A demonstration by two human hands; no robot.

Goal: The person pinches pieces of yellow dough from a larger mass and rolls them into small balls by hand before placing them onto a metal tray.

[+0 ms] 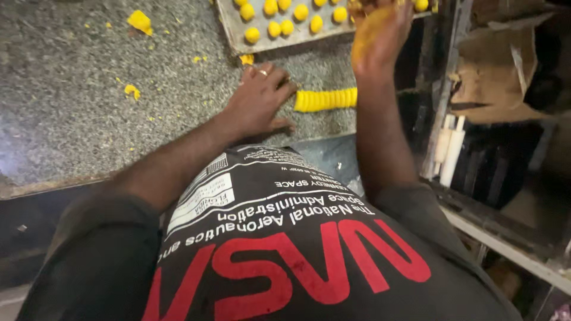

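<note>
My left hand (257,98) lies flat on the speckled stone counter (89,89), palm down, fingers loosely spread and slightly bent, a ring on one finger. It grips nothing. Its fingertips sit just beside the near end of a yellow dough log (326,99), which is scored into a row of even slices; whether the fingertips actually touch that end I cannot tell. The log runs away from this hand toward my right forearm and ends against it or just short of it.

My right hand (380,30) is raised beyond the log, at the near corner of the metal tray (229,27). Its back and fingers are coated yellow. The fingers point into the tray and are cut off by the frame, so I cannot tell whether they are pinched on anything.

The tray lies just past my left hand, its near edge close to the knuckles. Yellow balls (279,24) stand on it in rows, apart from one another.

Room for moving: to the outer side of my left hand the counter is wide and open, carrying only scattered yellow crumbs (132,90) and one larger scrap (140,21). The counter's front edge runs just behind my left wrist, against my body. Beyond my right arm the counter ends at a dark drop, with shelving and crumpled cardboard (493,77) alongside.
</note>
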